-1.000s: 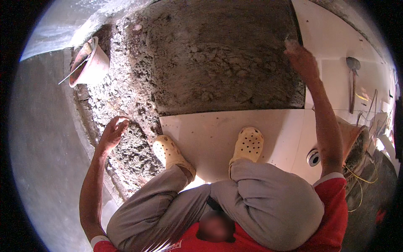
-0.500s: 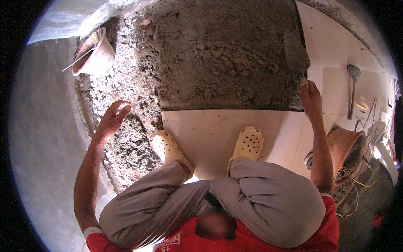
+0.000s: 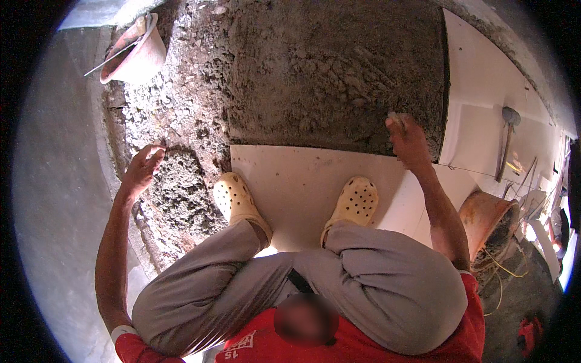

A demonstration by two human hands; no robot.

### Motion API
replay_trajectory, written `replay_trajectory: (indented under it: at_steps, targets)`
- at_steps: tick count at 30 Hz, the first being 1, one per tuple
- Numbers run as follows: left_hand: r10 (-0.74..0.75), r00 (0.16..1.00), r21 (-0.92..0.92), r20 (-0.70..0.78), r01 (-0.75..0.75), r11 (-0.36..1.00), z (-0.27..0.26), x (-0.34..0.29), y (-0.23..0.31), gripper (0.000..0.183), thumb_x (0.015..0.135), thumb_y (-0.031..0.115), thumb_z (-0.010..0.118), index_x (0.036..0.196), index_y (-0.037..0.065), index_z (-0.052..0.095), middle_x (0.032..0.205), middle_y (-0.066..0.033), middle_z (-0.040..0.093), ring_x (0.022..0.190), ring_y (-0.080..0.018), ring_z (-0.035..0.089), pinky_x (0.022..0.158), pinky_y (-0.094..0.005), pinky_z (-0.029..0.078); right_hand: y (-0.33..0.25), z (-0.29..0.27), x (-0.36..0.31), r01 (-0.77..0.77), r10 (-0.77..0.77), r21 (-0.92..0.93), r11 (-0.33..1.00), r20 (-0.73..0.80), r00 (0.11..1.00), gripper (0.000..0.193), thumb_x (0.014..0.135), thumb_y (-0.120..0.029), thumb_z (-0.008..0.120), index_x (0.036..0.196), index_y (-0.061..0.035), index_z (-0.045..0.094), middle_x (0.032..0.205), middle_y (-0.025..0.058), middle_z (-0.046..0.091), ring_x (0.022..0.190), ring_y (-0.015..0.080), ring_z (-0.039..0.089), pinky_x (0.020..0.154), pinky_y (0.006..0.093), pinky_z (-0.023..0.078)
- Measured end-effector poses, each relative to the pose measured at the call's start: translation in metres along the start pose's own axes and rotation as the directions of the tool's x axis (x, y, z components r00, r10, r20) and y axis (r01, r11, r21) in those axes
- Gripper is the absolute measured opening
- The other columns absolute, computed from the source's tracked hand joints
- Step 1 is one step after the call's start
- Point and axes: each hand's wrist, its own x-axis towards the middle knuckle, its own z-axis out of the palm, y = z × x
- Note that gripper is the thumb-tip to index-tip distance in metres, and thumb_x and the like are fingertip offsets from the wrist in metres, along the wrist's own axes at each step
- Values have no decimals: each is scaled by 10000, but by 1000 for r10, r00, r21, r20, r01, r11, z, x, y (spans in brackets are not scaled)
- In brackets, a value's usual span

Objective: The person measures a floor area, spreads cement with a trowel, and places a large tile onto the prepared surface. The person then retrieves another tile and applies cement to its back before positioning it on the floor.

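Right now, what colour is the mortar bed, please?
The mortar bed is dark greyish brown; the head view shows it best.

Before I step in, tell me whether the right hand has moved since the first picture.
Yes: the right hand has moved left, away from the edge of the right-hand pale tile, and toward the near pale tile.
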Motion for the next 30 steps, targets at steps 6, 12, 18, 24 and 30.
replay_trajectory:
  at_steps: [6, 12, 18, 24, 30]
  targets:
    - [-64, 998, 21, 1, 64, 998, -5, -7, -5, 537, 958, 526, 525, 1234, 67, 567, 1154, -127, 623, 992, -190, 602, 823, -353, 502, -25, 21, 6, 252, -253, -64, 966, -10, 967, 517, 961, -473, 541, 1152, 7, 575, 694, 56, 577, 553, 129, 538, 475, 319, 463]
    - [-51, 999, 86, 10, 50, 995, -1, -6, 9, 550, 961, 511, 534, 1240, 37, 559, 1065, -119, 655, 853, -165, 583, 765, -323, 484, -37, 5, 22, 135, -161, 156, 978, 167, 973, 451, 961, -460, 550, 1089, -28, 579, 706, 12, 556, 519, 84, 494, 440, 273, 420]
    - [-91, 990, 139, -106, 106, 985, -10, -25, 4, 629, 957, 568, 483, 1297, 43, 545, 1165, -149, 651, 946, -224, 629, 868, -393, 489, -65, -29, 25, -485, 366, 237, 842, 409, 836, 405, 958, -457, 556, 1045, -62, 580, 701, -10, 531, 516, 64, 460, 432, 251, 391]
    - [-143, 981, -6, -128, 143, 990, -26, -50, -50, 606, 954, 538, 508, 1292, 37, 552, 1334, -147, 542, 1079, -257, 586, 905, -423, 487, -109, -56, 42, -478, 373, 171, 861, 427, 824, 415, 940, -466, 573, 1065, -70, 590, 702, -22, 520, 546, 50, 437, 462, 223, 364]
    - [-105, 955, -231, -277, 39, 972, -35, -60, -101, 551, 948, 500, 550, 1222, 24, 587, 1148, -109, 627, 1018, -228, 602, 852, -365, 505, -170, -45, 64, 119, -99, -31, 992, 365, 926, 360, 941, -222, 571, 1249, -37, 580, 896, 93, 639, 712, 144, 593, 615, 286, 486]
